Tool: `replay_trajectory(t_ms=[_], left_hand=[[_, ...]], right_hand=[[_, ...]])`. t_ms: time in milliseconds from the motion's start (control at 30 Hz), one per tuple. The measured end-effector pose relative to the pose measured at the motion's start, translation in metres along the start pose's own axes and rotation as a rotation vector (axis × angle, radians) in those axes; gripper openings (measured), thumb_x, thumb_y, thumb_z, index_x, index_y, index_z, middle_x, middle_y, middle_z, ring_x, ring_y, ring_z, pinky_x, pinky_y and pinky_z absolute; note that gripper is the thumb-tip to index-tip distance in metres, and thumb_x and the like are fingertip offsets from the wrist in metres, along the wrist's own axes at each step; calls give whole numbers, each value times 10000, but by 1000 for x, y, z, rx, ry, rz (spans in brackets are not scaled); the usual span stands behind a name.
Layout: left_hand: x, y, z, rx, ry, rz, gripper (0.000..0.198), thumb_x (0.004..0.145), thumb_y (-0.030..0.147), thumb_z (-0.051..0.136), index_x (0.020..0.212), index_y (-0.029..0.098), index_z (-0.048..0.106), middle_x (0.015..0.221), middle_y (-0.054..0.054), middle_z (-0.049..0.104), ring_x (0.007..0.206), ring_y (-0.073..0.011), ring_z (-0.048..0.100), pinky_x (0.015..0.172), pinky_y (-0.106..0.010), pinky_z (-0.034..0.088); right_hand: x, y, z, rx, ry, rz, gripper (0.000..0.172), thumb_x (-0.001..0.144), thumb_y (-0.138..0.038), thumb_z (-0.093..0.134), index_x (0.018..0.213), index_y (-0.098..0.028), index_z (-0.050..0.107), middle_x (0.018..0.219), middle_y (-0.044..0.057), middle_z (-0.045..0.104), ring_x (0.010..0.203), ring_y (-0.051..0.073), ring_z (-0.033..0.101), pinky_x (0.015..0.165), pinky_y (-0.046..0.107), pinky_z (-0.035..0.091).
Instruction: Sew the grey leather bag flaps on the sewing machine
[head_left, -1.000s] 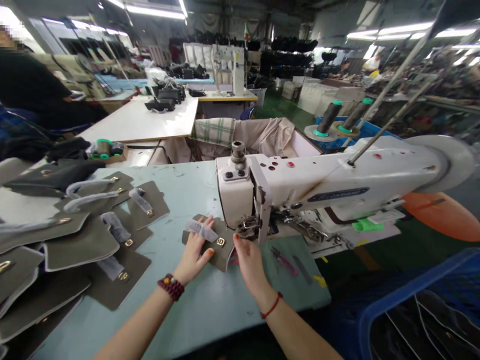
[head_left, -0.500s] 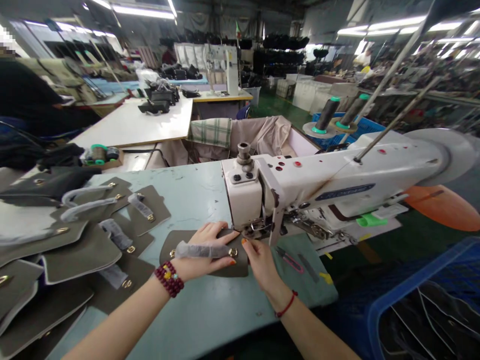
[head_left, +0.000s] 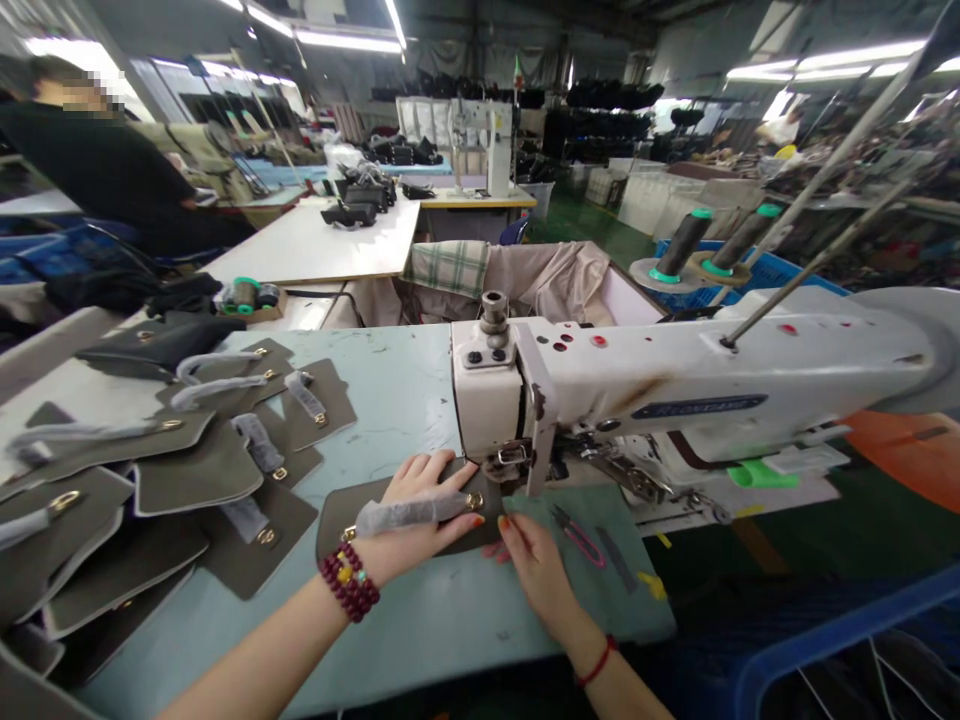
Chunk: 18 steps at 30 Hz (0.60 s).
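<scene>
A dark grey bag panel [head_left: 341, 507] lies on the pale blue-green worktop, its far right part at the needle area of a white sewing machine [head_left: 491, 400]. Across it runs a handle wrapped in clear film [head_left: 411, 510], with gold fittings at both ends. My left hand [head_left: 397, 558] lies flat on the panel beneath the handle, fingers stretched toward the machine and thumb apart. At the panel's right edge, my right hand [head_left: 536, 570] pinches the edge between thumb and fingers; its other fingertips are partly hidden. Pink-handled thread snips [head_left: 583, 540] lie right of that hand.
More grey panels with wrapped handles [head_left: 259, 535] are heaped at the left. Thread cones [head_left: 682, 245] stand behind the machine. A blue crate [head_left: 757, 660] holding dark pieces is at the lower right. Another person [head_left: 97, 170] sits at the far left.
The view has turned slightly left. The panel's right end has swung a little toward me, and my right hand has moved nearer along its right edge. My left hand stays flat on it.
</scene>
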<state>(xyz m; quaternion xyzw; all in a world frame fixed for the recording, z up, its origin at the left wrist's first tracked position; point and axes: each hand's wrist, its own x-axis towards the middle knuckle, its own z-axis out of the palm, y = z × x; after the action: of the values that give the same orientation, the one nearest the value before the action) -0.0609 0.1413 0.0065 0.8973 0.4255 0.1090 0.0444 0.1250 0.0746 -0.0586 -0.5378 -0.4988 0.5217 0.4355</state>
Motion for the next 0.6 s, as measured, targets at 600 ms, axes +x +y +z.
replay_trajectory(t_ms=[600], left_hand=[[15,-3,-8,-23,-67,-44,389,878,548,420,958,220,613,993,-71,562,877,-240,522,786,-380,419]], right_hand=[[3,6,5,90,41,-44,381,926,-455,471,728,-153,594,652,55,676,606,169,652,597,233,497]])
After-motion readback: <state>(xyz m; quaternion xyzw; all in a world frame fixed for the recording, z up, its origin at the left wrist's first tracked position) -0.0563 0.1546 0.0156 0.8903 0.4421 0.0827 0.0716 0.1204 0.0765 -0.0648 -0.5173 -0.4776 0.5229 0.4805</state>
